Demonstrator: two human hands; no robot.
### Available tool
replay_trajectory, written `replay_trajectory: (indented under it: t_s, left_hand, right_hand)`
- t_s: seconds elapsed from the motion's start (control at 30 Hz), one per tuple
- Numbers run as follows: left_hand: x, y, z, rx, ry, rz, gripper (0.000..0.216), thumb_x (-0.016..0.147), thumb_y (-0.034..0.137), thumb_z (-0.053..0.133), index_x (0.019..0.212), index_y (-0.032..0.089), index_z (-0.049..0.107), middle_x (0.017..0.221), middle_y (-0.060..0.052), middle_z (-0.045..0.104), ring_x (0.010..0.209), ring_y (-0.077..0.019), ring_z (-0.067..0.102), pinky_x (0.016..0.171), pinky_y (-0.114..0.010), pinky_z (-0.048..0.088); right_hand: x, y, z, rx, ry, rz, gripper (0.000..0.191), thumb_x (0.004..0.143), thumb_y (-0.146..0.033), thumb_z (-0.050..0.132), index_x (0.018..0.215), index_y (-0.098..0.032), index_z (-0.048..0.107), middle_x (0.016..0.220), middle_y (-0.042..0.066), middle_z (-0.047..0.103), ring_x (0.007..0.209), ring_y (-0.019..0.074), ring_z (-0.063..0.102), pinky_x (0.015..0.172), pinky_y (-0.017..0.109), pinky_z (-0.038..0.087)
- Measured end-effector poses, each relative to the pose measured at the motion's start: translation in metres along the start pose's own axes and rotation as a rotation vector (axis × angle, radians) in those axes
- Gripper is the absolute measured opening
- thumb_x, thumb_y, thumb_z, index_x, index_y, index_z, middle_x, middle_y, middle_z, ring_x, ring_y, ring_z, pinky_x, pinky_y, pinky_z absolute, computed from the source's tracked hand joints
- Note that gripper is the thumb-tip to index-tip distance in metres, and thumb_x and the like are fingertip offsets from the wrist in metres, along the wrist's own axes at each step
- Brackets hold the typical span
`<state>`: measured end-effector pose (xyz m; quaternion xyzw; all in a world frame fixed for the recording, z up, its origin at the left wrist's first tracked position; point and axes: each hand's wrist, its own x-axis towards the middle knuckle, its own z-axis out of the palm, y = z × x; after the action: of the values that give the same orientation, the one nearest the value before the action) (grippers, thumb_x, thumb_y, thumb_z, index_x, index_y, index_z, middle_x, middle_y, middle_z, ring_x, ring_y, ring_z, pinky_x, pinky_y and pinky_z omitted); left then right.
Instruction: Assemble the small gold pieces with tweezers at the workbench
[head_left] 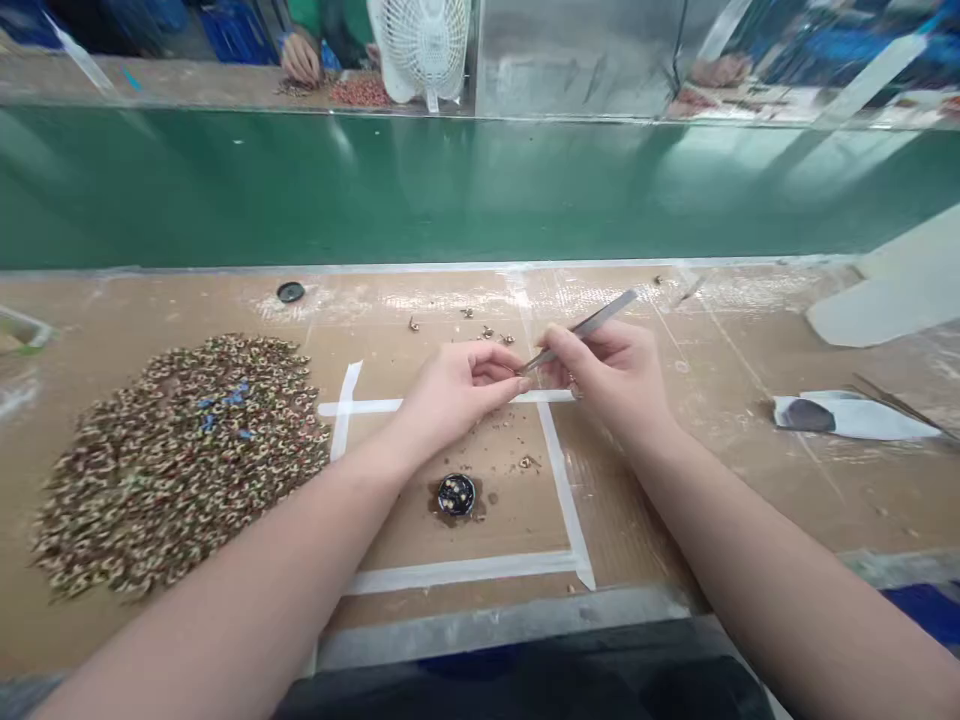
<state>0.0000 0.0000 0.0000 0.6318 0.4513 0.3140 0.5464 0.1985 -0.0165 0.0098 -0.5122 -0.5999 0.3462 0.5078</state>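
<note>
Metal tweezers point(600, 316) are gripped in my right hand point(619, 375), their tips pointing down and left toward my left fingertips. My left hand point(465, 385) is closed in a pinch at those tips; whatever lies between its thumb and finger is too small to make out. Both hands hover over the upper edge of a white-taped rectangle point(465, 573) on the brown work surface. Inside the rectangle, nearer to me, sits a small black round cap point(457, 494) holding pale bits in dark liquid, with a wet stain around it. A small curled piece point(527, 462) lies to its right.
A large pile of small brown and cream ring-like pieces point(187, 460), with blue scraps point(225, 400) on it, spreads at left. Farther back lie a black lid point(290, 291) and several loose pieces point(487, 332). A white packet point(847, 415) rests at right. Behind the green belt point(450, 190) stands a fan point(429, 45); a co-worker's hand point(301, 58) shows.
</note>
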Motion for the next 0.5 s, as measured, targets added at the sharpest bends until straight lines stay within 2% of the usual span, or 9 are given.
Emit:
replay_trajectory:
  t_s: [0.07, 0.13, 0.33, 0.5]
  left_hand:
    - [0.000, 0.000, -0.001, 0.016, 0.040, -0.017, 0.016, 0.085, 0.032, 0.083, 0.096, 0.020, 0.080, 0.088, -0.005, 0.081, 0.075, -0.0147, 0.071, 0.065, -0.028, 0.053]
    - [0.000, 0.002, -0.002, 0.012, 0.081, -0.016, 0.017, 0.085, 0.033, 0.083, 0.094, 0.019, 0.079, 0.087, -0.006, 0.081, 0.075, -0.0156, 0.072, 0.066, -0.028, 0.053]
    - [0.001, 0.008, -0.004, -0.089, 0.205, 0.051, 0.013, 0.086, 0.027, 0.081, 0.091, 0.015, 0.076, 0.093, -0.008, 0.082, 0.085, -0.0171, 0.076, 0.080, -0.030, 0.059]
    - [0.002, 0.006, -0.006, -0.122, 0.176, 0.074, 0.014, 0.091, 0.029, 0.078, 0.091, 0.015, 0.076, 0.092, -0.008, 0.082, 0.084, -0.0155, 0.076, 0.080, -0.028, 0.058]
  right_hand:
    - [0.000, -0.003, -0.002, 0.040, 0.085, 0.002, 0.033, 0.092, -0.050, 0.081, 0.082, -0.019, 0.075, 0.062, -0.001, 0.067, 0.050, 0.0111, 0.059, 0.049, 0.024, 0.048]
    - [0.000, -0.006, -0.004, 0.043, 0.078, -0.029, 0.032, 0.092, -0.050, 0.081, 0.084, -0.020, 0.072, 0.061, -0.002, 0.065, 0.048, 0.0108, 0.057, 0.048, 0.025, 0.047]
    - [-0.003, -0.002, -0.007, -0.170, -0.318, -0.291, 0.029, 0.100, -0.042, 0.073, 0.081, -0.019, 0.073, 0.067, -0.001, 0.070, 0.058, 0.0106, 0.062, 0.056, 0.024, 0.046]
    - [-0.005, 0.009, -0.003, -0.258, -0.462, -0.419, 0.022, 0.099, -0.035, 0.075, 0.084, -0.019, 0.074, 0.072, -0.003, 0.074, 0.059, 0.0078, 0.063, 0.059, 0.022, 0.047]
